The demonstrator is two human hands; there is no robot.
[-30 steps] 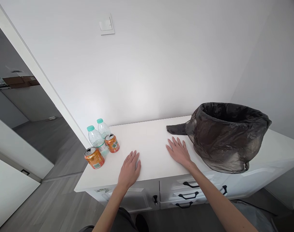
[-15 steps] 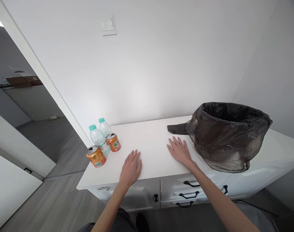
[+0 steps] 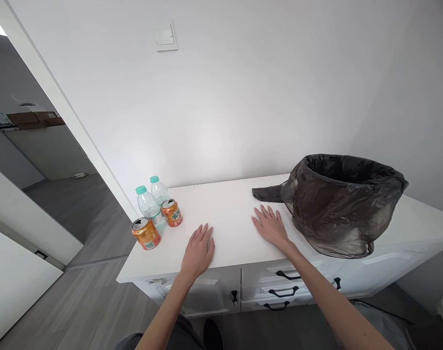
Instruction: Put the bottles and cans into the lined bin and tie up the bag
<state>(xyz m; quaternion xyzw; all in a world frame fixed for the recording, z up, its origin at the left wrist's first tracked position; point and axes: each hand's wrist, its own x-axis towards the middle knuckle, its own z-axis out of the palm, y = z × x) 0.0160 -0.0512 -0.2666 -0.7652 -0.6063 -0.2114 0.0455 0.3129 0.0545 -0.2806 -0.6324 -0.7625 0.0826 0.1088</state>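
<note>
My left hand (image 3: 198, 252) lies flat on the white cabinet top (image 3: 226, 218), holding nothing. To its left stand two orange drink cans (image 3: 146, 234), both with opened tops, and two clear plastic bottles (image 3: 147, 203) with teal caps. Palm down on the same surface, my right hand (image 3: 271, 226) has its fingers spread. Just right of it is a trash bin lined with a dark translucent bag (image 3: 338, 209). A dark strip (image 3: 267, 194), apparently part of the bag, sticks out left of the bin, behind my right hand. The inside of the bin is too dark to make out.
Drawers with black handles (image 3: 283, 291) and a cabinet door (image 3: 203, 296) sit below the top. A wall with a light switch (image 3: 166, 38) rises behind. At the left, a doorway opens onto a grey wood floor (image 3: 97, 296).
The camera view has shifted very slightly. Both hands, the cans, the bottles and the bin stay in place.
</note>
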